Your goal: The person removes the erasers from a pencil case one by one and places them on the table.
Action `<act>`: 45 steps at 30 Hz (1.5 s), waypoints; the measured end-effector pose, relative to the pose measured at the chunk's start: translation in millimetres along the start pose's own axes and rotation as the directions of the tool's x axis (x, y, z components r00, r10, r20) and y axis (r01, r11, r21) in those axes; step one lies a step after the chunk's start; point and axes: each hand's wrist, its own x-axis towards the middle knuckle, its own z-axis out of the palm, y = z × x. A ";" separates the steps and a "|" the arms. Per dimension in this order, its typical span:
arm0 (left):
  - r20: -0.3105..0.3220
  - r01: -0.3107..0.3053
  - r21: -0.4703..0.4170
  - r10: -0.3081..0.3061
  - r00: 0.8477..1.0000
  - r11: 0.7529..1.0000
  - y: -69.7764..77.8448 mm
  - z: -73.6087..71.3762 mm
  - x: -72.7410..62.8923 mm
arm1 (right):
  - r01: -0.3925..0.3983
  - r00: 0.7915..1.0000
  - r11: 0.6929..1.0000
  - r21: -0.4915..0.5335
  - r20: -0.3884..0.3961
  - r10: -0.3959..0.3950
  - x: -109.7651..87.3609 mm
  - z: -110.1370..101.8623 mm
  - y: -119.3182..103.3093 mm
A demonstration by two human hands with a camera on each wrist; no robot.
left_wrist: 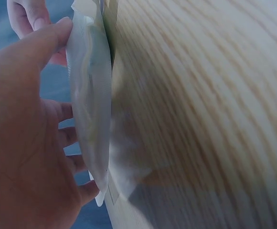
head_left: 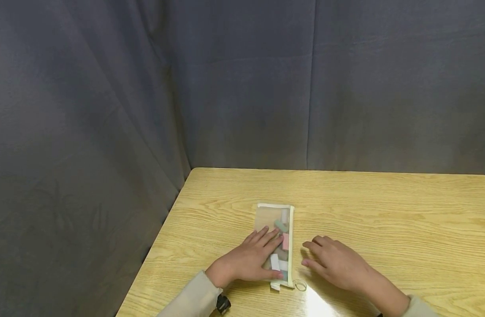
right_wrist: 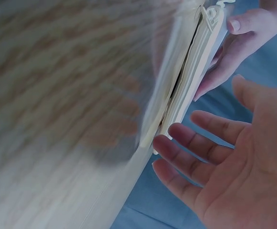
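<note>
1. A translucent zip pouch [head_left: 267, 216] is seen in the lower centre of the head view, laid flat on the wooden table [head_left: 385, 211].
2. The pouch is covered in part by the left hand [head_left: 251, 260], whose fingers are spread and rested on its surface; whatever lies beneath the palm is hidden.
3. Through the pouch, a pink block [head_left: 285, 241], a green piece [head_left: 281, 226] and a white block [head_left: 275, 262] can be made out; other pieces are blurred by the film.
4. The right hand [head_left: 339, 265] is held just beside the pouch, lower right of centre, its fingers loosely extended and apart from it.
5. Both sleeves [head_left: 192, 298] are cut off by the bottom edge.
6. In both wrist views the pouch is shown nearly edge-on, so its contents are hard to identify.
</note>
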 end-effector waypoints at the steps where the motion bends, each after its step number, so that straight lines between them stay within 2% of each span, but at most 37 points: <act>1: 0.000 -0.001 0.002 0.001 1.000 1.000 0.0 0.1 0.1 | 0.003 1.000 1.000 0.005 0.005 -0.003 0.1 -0.1 -0.8; 17: -0.004 -0.004 0.065 0.004 1.000 0.998 0.4 0.4 1.4 | 0.089 0.996 0.996 0.027 0.014 -0.089 -0.7 5.5 -7.1; 26: 0.005 0.001 0.048 -0.001 1.000 0.999 3.4 -2.8 2.3 | 0.121 0.992 0.990 0.073 0.019 -0.123 -2.1 7.6 -9.5; 35: 0.005 0.013 0.067 -0.014 1.000 0.998 6.3 -4.6 2.3 | 0.168 0.986 0.984 0.055 0.002 -0.169 -3.3 9.6 -14.8; 45: 0.018 0.031 0.061 -0.032 0.999 0.998 8.7 -6.9 3.3 | 0.205 0.978 0.978 0.024 0.022 -0.205 -2.6 12.4 -18.2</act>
